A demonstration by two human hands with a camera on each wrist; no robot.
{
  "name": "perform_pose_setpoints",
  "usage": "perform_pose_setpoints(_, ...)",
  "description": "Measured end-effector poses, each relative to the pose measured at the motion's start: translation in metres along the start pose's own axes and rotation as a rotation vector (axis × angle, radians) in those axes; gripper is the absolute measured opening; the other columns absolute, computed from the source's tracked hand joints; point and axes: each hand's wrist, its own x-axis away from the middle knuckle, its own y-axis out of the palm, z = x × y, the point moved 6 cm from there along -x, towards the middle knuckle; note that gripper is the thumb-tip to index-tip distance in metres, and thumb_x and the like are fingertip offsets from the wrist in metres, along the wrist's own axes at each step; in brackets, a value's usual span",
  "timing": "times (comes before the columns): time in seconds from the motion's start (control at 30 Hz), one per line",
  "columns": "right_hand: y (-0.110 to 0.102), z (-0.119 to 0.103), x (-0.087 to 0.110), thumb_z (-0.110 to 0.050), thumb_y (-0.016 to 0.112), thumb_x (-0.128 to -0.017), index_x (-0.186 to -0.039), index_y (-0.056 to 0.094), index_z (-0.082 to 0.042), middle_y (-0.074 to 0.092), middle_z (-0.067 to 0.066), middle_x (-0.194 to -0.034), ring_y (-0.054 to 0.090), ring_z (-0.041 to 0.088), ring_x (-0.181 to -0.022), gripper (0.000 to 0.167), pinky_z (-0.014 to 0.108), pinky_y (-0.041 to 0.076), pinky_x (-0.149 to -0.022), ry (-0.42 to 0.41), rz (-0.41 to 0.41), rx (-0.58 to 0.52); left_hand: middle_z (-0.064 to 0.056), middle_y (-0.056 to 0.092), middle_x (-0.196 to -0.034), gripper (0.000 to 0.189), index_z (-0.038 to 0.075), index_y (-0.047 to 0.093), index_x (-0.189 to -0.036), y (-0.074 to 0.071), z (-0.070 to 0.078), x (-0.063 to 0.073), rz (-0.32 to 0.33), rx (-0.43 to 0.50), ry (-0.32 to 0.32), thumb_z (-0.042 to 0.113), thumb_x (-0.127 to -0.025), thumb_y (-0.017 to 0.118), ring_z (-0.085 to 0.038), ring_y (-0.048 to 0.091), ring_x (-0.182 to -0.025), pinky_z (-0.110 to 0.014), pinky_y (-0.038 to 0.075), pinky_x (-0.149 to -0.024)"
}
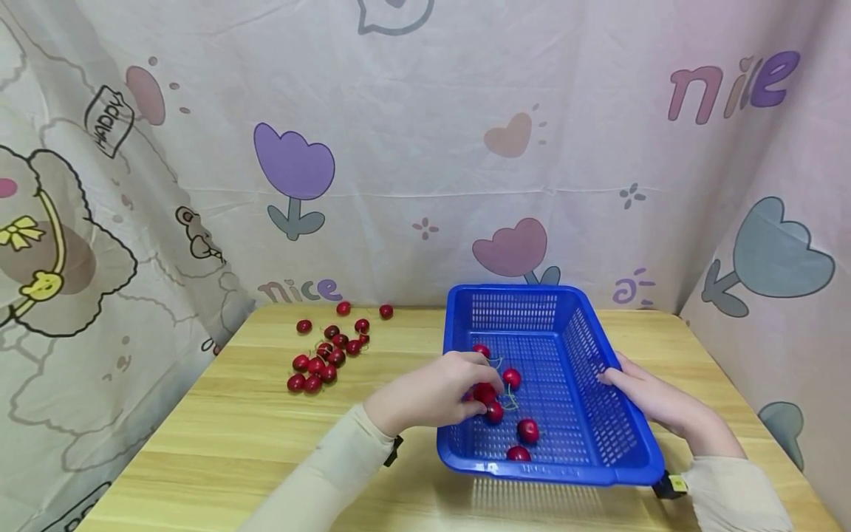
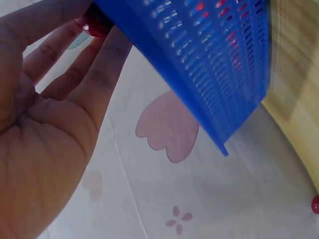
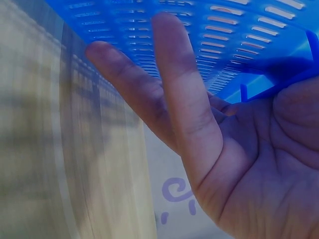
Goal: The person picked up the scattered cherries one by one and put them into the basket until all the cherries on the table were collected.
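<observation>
A blue plastic basket with slotted walls stands at the right of the table, several red cherries on its floor. Over its left rim reaches my left hand, thumb and fingers around a cherry; the left wrist view shows it between them. My right hand grips the basket's right rim, thumb over the edge. In the right wrist view its fingers spread along the outside of the slotted wall. The left fingertips partly hide the cherries beneath them.
More cherries lie loosely grouped on the wooden table, left of the basket, with a few single ones toward the back edge. A printed cloth hangs behind the table and along both sides.
</observation>
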Motion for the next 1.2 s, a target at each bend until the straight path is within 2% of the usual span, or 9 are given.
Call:
perform_pose_setpoints(0.2,0.001,0.000,0.000,-0.027,0.039,-0.116,-0.170,-0.014,-0.008,0.039,0.049,-0.151,0.075,0.036,-0.107,0.078,0.055,0.067,-0.084,-0.004,-0.007,-0.015,-0.001,0.075,-0.118,0.025,0.016,0.078,-0.122,0.006,0.005,-0.001,-0.037,0.006,0.010,0.011,-0.097,0.079,-0.006,0.064,-0.101,-0.009,0.055,-0.088)
perform_pose_setpoints(0.43,0.000,0.001,0.000,-0.029,0.039,-0.116,-0.170,-0.013,-0.007,0.039,0.048,-0.150,0.075,0.036,-0.108,0.078,0.054,0.067,-0.084,-0.001,-0.002,-0.007,0.001,0.076,-0.117,0.024,0.017,0.078,-0.121,0.012,0.008,-0.002,-0.059,-0.024,0.040,0.011,-0.097,0.079,-0.004,0.064,-0.100,-0.009,0.054,-0.088)
perform_pose_setpoints(0.63,0.001,-0.001,0.001,-0.029,0.037,-0.117,-0.169,-0.014,-0.004,0.042,0.049,-0.146,0.076,0.036,-0.106,0.078,0.054,0.067,-0.082,-0.033,-0.024,-0.013,0.004,0.075,-0.112,0.022,0.019,0.079,-0.117,0.016,0.009,-0.002,-0.065,-0.041,0.062,0.011,-0.097,0.080,-0.002,0.061,-0.097,-0.007,0.053,-0.086)
perform_pose_setpoints(0.87,0.002,-0.002,0.002,-0.027,0.040,-0.115,-0.170,-0.012,-0.005,0.042,0.048,-0.148,0.076,0.035,-0.105,0.079,0.054,0.067,-0.083,-0.007,-0.001,-0.006,0.006,0.074,-0.112,0.023,0.019,0.079,-0.118,0.020,0.010,-0.002,-0.073,-0.062,0.072,0.011,-0.096,0.079,-0.001,0.062,-0.098,-0.008,0.053,-0.089)
perform_pose_setpoints(1.2,0.002,-0.002,0.002,-0.027,0.038,-0.116,-0.169,-0.014,-0.004,0.044,0.048,-0.145,0.076,0.036,-0.105,0.078,0.053,0.067,-0.082,-0.027,-0.019,-0.006,0.006,0.075,-0.111,0.023,0.018,0.079,-0.118,0.021,0.011,-0.003,-0.075,-0.071,0.085,0.012,-0.096,0.081,0.000,0.063,-0.098,-0.008,0.053,-0.089)
